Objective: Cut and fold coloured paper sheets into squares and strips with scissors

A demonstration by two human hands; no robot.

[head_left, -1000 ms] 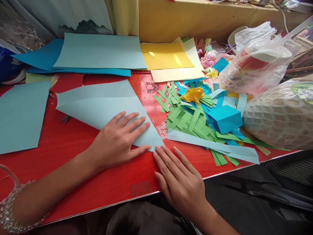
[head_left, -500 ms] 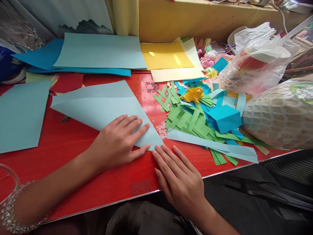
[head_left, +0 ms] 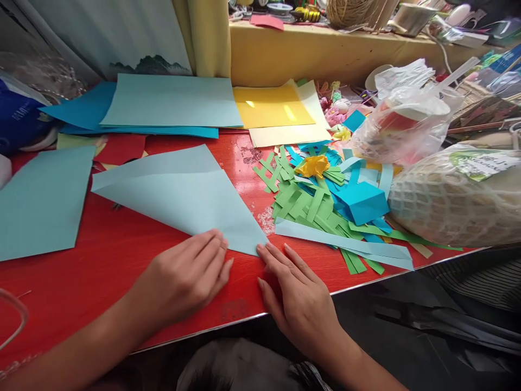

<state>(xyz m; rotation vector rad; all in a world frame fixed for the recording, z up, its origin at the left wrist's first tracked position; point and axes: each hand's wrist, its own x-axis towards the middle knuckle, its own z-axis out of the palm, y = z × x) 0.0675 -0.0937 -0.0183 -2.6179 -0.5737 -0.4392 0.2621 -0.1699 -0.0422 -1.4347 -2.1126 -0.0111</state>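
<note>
A large light blue sheet of paper (head_left: 175, 187), folded over into a pointed shape, lies on the red table. My left hand (head_left: 191, 271) is at its lower folded edge. Its fingers are bent and pressed together, tips touching the paper near the edge, and nothing shows inside them; they are slightly blurred. On the sheet's right corner rests my right hand (head_left: 297, 288), fingers stretched out, fingertips holding the corner against the table. Just beyond the right fingers lies a long light blue paper strip (head_left: 345, 239).
Cut green paper strips (head_left: 301, 201) and a folded blue paper piece (head_left: 364, 201) are heaped at right. Beside them lie a netted, wrapped round item (head_left: 451, 201) and a bagged cup (head_left: 407, 122). Paper stacks (head_left: 175, 100) line the back; another light blue sheet (head_left: 44, 206) is at left.
My left hand has slid left and down from the middle of the folded sheet to its lower edge, its fingers drawing together. The right hand stays on the corner. The camera view shifted slightly.
</note>
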